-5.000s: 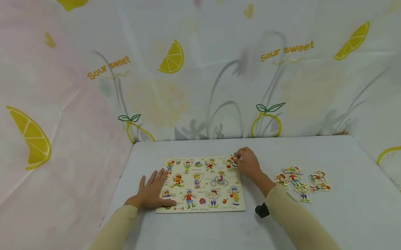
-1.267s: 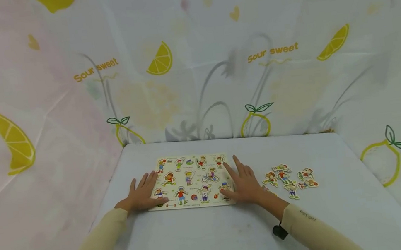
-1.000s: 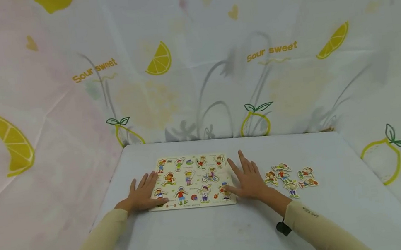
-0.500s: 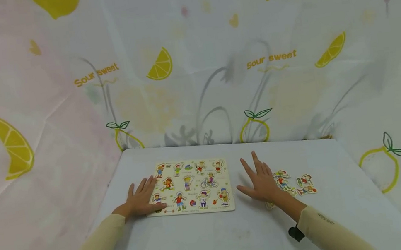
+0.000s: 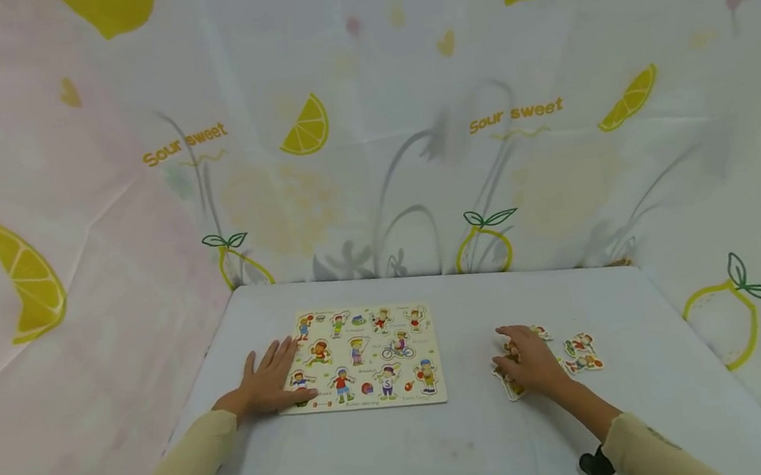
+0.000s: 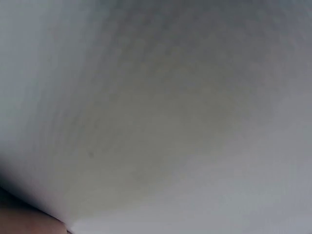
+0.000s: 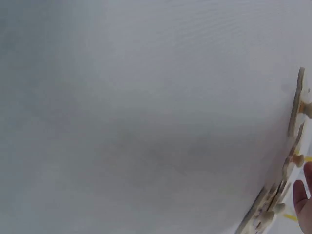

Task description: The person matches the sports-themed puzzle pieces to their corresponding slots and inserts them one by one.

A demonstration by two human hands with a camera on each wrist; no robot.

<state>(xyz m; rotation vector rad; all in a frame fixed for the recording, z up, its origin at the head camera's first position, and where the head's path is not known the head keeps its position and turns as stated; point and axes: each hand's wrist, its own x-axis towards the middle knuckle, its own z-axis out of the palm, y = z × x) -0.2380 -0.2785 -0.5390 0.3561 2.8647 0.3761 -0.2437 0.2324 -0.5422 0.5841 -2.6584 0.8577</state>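
- Right hand [image 5: 535, 365] hangs over the loose cut-out pieces [image 5: 513, 390] — they lie right beneath its fingers, with thumb and index held apart; whether any piece is touched cannot be told
- One piece shows at the near-left side of that hand, its long axis roughly near to far; two more pieces [image 5: 584, 363] lie just to the right
- Left hand [image 5: 266, 382], well apart from them, rests with spread fingers on the left side of the picture board [image 5: 430, 352]
- White worktop [image 5: 380, 467] lies between board and pieces, and on the near side — lemon-print cloth [image 5: 377, 206] rises at its far edge
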